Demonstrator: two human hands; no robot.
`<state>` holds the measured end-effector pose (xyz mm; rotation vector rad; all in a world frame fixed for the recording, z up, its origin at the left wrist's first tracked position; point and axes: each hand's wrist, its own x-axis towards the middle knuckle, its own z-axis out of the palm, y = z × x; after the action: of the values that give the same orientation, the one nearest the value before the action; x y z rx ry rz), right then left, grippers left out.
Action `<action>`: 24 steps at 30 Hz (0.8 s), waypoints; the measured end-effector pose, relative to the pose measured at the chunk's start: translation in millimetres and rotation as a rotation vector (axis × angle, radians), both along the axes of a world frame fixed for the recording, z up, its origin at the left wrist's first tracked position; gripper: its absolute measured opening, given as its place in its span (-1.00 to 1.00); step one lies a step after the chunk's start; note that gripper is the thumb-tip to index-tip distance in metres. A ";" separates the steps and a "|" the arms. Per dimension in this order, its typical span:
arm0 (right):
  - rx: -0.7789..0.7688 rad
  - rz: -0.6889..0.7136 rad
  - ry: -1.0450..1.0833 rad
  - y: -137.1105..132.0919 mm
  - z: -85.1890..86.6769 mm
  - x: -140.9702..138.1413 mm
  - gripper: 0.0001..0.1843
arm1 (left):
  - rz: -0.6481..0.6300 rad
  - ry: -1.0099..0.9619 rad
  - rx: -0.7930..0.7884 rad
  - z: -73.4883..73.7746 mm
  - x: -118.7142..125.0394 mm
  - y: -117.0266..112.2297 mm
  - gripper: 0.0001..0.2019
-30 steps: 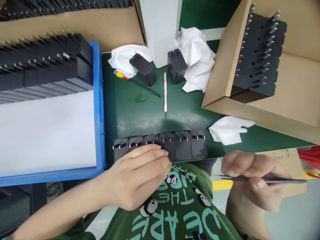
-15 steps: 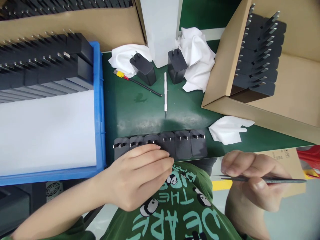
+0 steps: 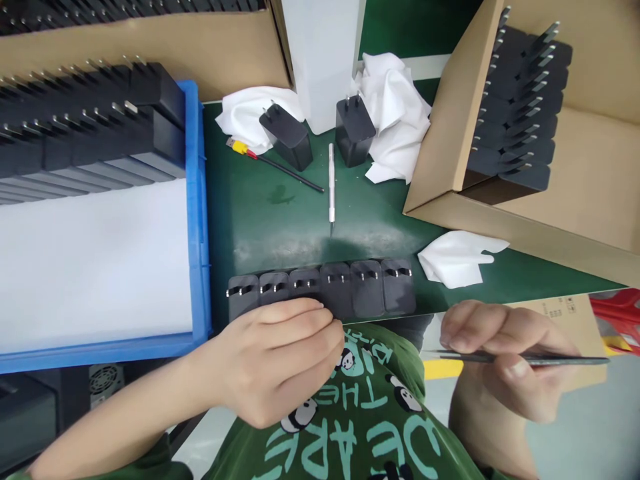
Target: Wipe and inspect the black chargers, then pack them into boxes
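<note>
A row of several black plug adapters, prongs facing up, stands along the table's near edge. My left hand is just in front of that row, overlapping its lower left part in view. Its fingers are curled and pressed together; the thumb and whatever may be under the palm are hidden. Off the table edge to the right, my right hand is closed around dark tweezers, held level with the thin tips pointing left.
A craft knife and a short USB cable lie mid-table, near two standing adapters. White cloths lie about. A blue-rimmed tray of adapters stands left; a cardboard box holding more stands right.
My left hand has drawn slightly down toward my body, uncovering more of the adapters in the row. The right hand with the tweezers is almost still.
</note>
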<state>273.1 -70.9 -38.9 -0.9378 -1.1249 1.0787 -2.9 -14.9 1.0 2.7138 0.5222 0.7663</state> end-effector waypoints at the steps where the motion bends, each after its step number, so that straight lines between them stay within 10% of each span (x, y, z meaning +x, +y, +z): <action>1: 0.001 0.006 0.006 -0.2 0.2 -0.2 -0.90 | -0.002 -0.002 0.001 0.4 0.2 0.0 -0.89; 24: -0.020 0.002 0.001 0.8 1.6 -1.7 -0.92 | 0.019 -0.028 -0.033 1.6 -1.2 -0.9 -0.93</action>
<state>271.4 -70.1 -37.3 -0.9513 -1.1160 1.0934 -4.1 -15.8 2.5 2.6677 0.5495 0.7923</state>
